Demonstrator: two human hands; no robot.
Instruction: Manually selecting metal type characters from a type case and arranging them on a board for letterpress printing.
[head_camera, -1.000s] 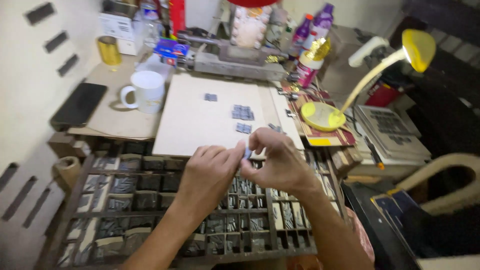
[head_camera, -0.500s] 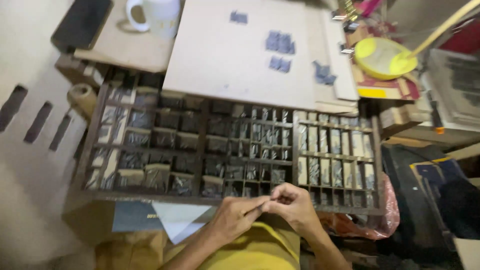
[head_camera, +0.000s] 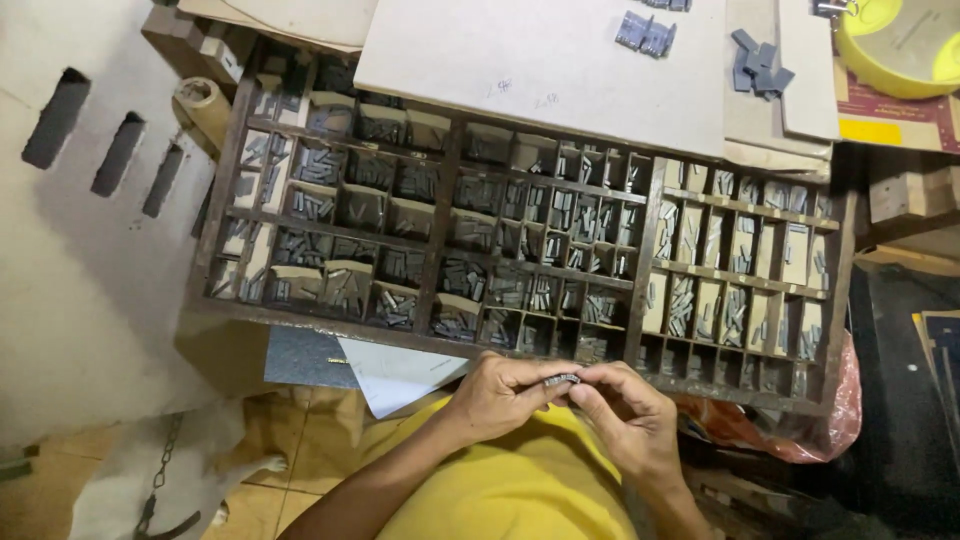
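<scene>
My left hand (head_camera: 497, 394) and my right hand (head_camera: 625, 412) meet in front of my yellow shirt, just below the near edge of a wooden type case (head_camera: 240, 150). Between the fingertips of both hands sits a short row of small grey metal type pieces (head_camera: 562, 379). The case is split into many small compartments holding grey metal type. Above it lies a pale board (head_camera: 500, 60) with small groups of grey type blocks (head_camera: 645, 33) on it, and more blocks (head_camera: 760, 68) further right.
A yellow lamp base (head_camera: 900, 45) stands at the top right. White paper (head_camera: 395, 375) sticks out under the case's near edge. A red plastic bag (head_camera: 780, 425) hangs at the lower right. A white animal with a chain (head_camera: 160, 480) lies at the lower left floor.
My hands have drawn back from over the case toward my body, still pinching the type pieces. The view has tilted down, so the desk's far items have left the frame.
</scene>
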